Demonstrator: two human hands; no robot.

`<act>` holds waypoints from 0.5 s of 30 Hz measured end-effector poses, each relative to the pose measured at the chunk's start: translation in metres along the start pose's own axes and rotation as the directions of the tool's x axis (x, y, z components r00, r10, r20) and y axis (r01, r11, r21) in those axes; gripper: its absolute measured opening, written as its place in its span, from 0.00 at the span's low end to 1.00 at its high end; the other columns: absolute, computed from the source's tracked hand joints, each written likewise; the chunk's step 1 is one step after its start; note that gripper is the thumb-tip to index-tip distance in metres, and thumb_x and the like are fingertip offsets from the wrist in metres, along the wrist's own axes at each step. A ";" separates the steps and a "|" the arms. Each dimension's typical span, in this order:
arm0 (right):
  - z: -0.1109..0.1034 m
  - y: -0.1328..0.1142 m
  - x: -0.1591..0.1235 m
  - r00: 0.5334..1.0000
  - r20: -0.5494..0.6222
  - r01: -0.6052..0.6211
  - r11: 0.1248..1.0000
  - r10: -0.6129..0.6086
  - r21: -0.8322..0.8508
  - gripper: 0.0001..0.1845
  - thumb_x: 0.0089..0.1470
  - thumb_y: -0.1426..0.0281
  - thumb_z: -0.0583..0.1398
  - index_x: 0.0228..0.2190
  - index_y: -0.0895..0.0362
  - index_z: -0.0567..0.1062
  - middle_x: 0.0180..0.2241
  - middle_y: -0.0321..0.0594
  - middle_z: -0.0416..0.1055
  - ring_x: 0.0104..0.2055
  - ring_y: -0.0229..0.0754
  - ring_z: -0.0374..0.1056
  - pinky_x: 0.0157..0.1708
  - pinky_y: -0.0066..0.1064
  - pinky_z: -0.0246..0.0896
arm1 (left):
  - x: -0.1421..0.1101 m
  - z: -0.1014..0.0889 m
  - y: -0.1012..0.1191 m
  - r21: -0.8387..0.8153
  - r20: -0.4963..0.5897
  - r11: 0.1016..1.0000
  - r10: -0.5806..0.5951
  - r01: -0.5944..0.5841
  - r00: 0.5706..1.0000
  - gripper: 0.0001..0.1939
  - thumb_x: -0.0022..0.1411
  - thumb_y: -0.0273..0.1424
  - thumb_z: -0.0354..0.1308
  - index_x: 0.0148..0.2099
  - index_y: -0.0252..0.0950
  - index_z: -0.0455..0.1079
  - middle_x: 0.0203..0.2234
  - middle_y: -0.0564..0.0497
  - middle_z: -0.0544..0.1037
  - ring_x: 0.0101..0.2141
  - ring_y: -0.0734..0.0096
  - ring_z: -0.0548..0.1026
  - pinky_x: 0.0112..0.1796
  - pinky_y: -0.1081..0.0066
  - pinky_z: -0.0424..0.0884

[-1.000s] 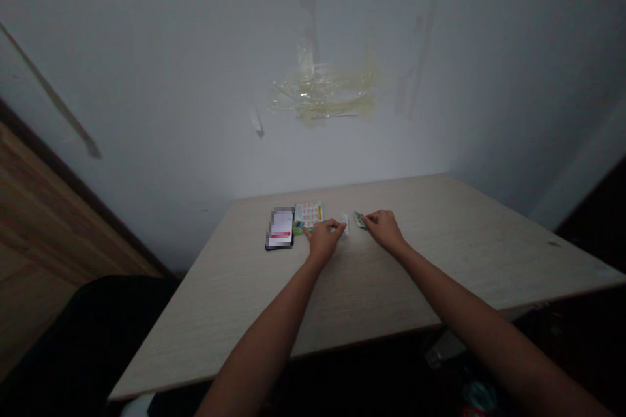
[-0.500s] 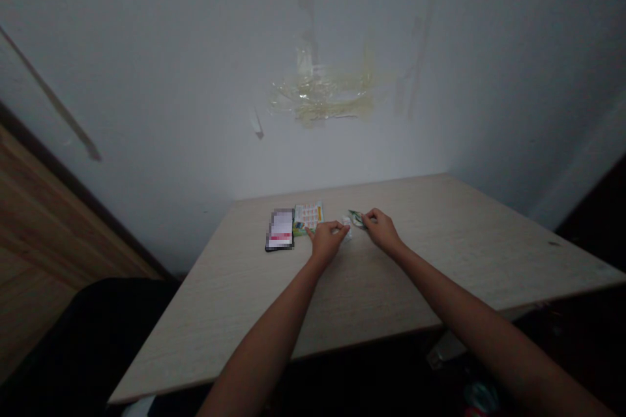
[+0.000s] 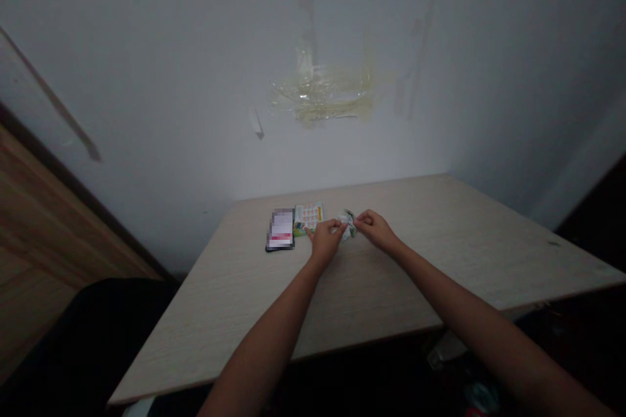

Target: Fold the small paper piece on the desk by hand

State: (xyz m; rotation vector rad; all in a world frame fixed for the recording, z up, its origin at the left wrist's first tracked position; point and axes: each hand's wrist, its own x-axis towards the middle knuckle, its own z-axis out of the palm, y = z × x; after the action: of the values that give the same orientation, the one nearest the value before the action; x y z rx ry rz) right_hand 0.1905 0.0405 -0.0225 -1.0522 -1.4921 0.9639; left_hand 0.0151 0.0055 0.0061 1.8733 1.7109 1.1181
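Note:
Between my hands, low over the table, is a small, thin white-and-green piece (image 3: 347, 229) that looks like paper or film; its exact kind is too small to tell. My left hand (image 3: 325, 241) pinches its left side with thumb and forefinger. On the opposite side my right hand (image 3: 376, 230) has its fingertips pinched on the right edge. A printed card or leaflet (image 3: 309, 214), white with green and yellow, lies just beyond my left hand, which hides its lower right corner.
A phone (image 3: 280, 233) with a blurred, lit screen lies left of the printed card. The pale wooden table (image 3: 440, 228) meets a grey wall (image 3: 195, 91) bearing old clear tape (image 3: 332, 101). A dark chair-like shape (image 3: 88, 332) stands at the lower left.
My right hand has moved slightly left, bringing the green part of the piece in toward my left hand. My left hand, the phone and the card stay nearly where they were.

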 end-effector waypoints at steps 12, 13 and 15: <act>-0.007 0.006 0.004 1.000 0.009 0.026 0.994 -0.025 -0.109 0.30 0.50 0.58 0.63 0.52 0.59 0.71 0.30 0.40 0.77 0.33 0.42 0.73 0.36 0.32 0.65 | 0.001 -0.005 0.004 -0.067 0.006 0.997 -0.031 0.032 0.999 0.12 0.63 0.41 0.57 0.35 0.42 0.78 0.37 0.53 0.83 0.46 0.60 0.76 0.63 0.42 0.36; -0.006 0.006 0.004 0.999 0.018 0.028 0.992 -0.027 -0.120 0.30 0.51 0.58 0.63 0.53 0.59 0.71 0.30 0.40 0.77 0.32 0.41 0.72 0.36 0.32 0.65 | 0.000 -0.005 0.004 -0.067 0.005 0.997 -0.031 0.031 1.000 0.12 0.63 0.41 0.57 0.35 0.42 0.78 0.38 0.53 0.83 0.46 0.60 0.76 0.64 0.43 0.36; -0.006 0.004 0.003 0.999 0.034 0.030 0.989 -0.025 -0.145 0.31 0.51 0.57 0.63 0.53 0.59 0.72 0.29 0.39 0.76 0.32 0.41 0.72 0.36 0.32 0.65 | 0.000 -0.005 0.005 -0.065 0.002 0.998 -0.024 0.024 1.000 0.12 0.63 0.41 0.57 0.35 0.43 0.79 0.38 0.52 0.83 0.47 0.59 0.76 0.64 0.43 0.36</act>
State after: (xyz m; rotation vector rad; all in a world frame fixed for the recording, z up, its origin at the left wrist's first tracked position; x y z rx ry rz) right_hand 0.1966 0.0445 -0.0250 -1.1210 -1.6191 0.8668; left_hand 0.0144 0.0032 0.0127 1.8093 1.6724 1.1492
